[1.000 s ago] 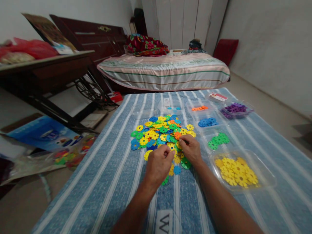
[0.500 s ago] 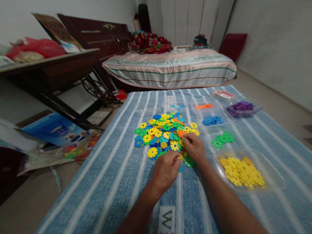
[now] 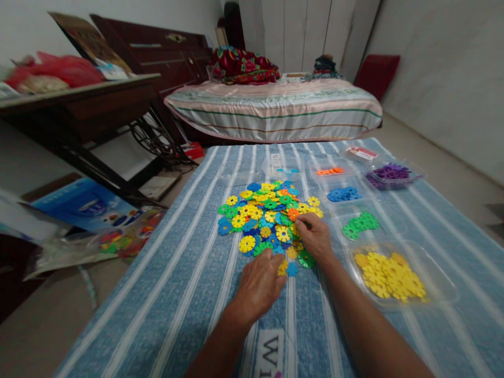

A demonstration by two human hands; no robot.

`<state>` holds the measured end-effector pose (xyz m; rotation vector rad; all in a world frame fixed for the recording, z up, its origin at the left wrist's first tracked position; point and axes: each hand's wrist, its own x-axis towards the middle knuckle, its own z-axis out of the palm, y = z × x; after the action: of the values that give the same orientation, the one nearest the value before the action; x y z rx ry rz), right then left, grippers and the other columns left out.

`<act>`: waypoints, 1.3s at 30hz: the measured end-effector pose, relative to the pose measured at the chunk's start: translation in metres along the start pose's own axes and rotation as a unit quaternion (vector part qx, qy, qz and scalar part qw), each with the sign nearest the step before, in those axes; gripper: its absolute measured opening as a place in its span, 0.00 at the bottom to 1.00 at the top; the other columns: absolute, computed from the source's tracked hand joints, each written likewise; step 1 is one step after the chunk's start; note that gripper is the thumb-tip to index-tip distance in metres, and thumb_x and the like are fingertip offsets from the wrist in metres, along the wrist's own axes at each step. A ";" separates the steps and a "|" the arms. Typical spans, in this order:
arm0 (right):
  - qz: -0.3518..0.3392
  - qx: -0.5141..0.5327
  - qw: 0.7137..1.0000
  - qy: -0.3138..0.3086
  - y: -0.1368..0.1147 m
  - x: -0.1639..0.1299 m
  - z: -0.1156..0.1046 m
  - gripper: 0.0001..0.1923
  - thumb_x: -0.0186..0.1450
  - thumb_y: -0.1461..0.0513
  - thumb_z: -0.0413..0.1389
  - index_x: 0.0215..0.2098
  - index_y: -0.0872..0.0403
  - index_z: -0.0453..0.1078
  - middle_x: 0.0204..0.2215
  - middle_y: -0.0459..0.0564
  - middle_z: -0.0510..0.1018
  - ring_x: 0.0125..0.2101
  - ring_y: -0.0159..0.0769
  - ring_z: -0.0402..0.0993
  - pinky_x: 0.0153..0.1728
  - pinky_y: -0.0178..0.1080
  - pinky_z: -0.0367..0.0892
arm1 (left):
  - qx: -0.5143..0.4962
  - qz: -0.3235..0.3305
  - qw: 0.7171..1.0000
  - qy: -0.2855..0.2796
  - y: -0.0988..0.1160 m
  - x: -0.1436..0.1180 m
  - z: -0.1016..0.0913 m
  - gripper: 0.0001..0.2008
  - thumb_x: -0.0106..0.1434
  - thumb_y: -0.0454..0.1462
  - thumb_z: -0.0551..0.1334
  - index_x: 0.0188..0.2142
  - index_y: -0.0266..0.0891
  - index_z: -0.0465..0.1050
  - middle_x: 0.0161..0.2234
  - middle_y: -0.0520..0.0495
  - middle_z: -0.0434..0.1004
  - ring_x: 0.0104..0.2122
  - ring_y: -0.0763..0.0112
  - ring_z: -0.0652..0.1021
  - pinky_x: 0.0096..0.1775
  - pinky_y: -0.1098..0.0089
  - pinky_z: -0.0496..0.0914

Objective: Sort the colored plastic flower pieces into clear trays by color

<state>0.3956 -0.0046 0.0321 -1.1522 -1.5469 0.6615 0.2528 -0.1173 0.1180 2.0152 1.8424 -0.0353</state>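
On the blue striped cloth (image 3: 177, 294), the left hand (image 3: 258, 286) lay palm down at the near edge of the pile of coloured flower discs (image 3: 268, 218), its fingers (image 3: 275, 262) loosely curled and close together, their tips touching a yellow disc (image 3: 282, 269) beside a blue disc (image 3: 292, 269); whether they pinched anything could not be told. Just to the right, the right hand (image 3: 315, 239) rested on the right side of the same pile, its thumb and forefinger drawn narrow over a yellow piece near an orange disc (image 3: 292, 213), though the hand hid whether that piece was truly gripped. A green disc (image 3: 305, 259) lay under its wrist. Further right stood clear trays: one of yellow discs (image 3: 389, 275) nearest, then green discs (image 3: 360, 223), blue discs (image 3: 340, 195) and orange discs (image 3: 329, 171), with purple discs (image 3: 389, 173) at the far right.
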 end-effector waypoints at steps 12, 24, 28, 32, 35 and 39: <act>0.001 -0.002 1.000 0.000 -0.002 0.001 -0.001 0.09 0.61 0.60 0.52 0.26 0.51 0.72 0.26 0.46 0.74 0.30 0.35 0.70 0.35 0.38 0.64 | 0.021 0.025 0.999 -0.002 -0.001 0.000 0.006 0.10 0.65 0.36 0.56 0.42 0.42 0.75 0.42 0.43 0.74 0.42 0.61 0.76 0.43 0.65 0.69; -0.002 -0.002 1.000 0.003 -0.002 0.000 -0.001 0.09 0.60 0.60 0.52 0.26 0.52 0.72 0.26 0.46 0.74 0.30 0.35 0.70 0.34 0.37 0.63 | -0.013 0.043 0.998 0.039 -0.008 0.003 0.009 0.15 0.69 0.36 0.48 0.34 0.40 0.72 0.36 0.44 0.75 0.37 0.65 0.76 0.40 0.67 0.67; -0.001 -0.002 1.000 0.004 -0.003 0.000 -0.001 0.09 0.61 0.60 0.52 0.26 0.52 0.72 0.25 0.46 0.74 0.30 0.35 0.69 0.34 0.37 0.63 | -0.030 0.032 0.997 0.065 -0.014 0.005 0.012 0.16 0.69 0.34 0.46 0.33 0.39 0.71 0.34 0.44 0.76 0.35 0.66 0.76 0.39 0.68 0.68; -0.002 -0.001 1.000 0.002 -0.003 0.001 -0.001 0.09 0.61 0.60 0.52 0.26 0.52 0.72 0.25 0.46 0.74 0.30 0.35 0.69 0.34 0.38 0.63 | -0.079 0.041 0.990 0.112 -0.022 0.007 0.015 0.15 0.67 0.33 0.48 0.37 0.38 0.74 0.37 0.43 0.79 0.38 0.65 0.78 0.42 0.67 0.70; -0.003 -0.001 1.000 0.000 -0.002 0.001 -0.001 0.09 0.61 0.60 0.52 0.25 0.52 0.72 0.25 0.46 0.74 0.29 0.34 0.69 0.34 0.37 0.63 | -0.132 0.032 0.978 0.157 -0.025 0.006 0.015 0.15 0.64 0.33 0.51 0.43 0.38 0.75 0.38 0.44 0.81 0.38 0.65 0.79 0.42 0.67 0.71; -0.003 0.001 1.000 -0.002 -0.002 0.001 0.000 0.10 0.61 0.60 0.51 0.26 0.52 0.72 0.26 0.46 0.74 0.30 0.35 0.70 0.34 0.37 0.63 | -0.208 0.001 0.958 0.199 -0.016 0.006 0.008 0.16 0.62 0.33 0.54 0.46 0.39 0.76 0.30 0.48 0.80 0.33 0.67 0.78 0.38 0.69 0.72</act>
<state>0.3952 -0.0048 0.0345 -1.1442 -1.5518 0.6614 0.2404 -0.1133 0.1047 1.8094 1.8733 0.7460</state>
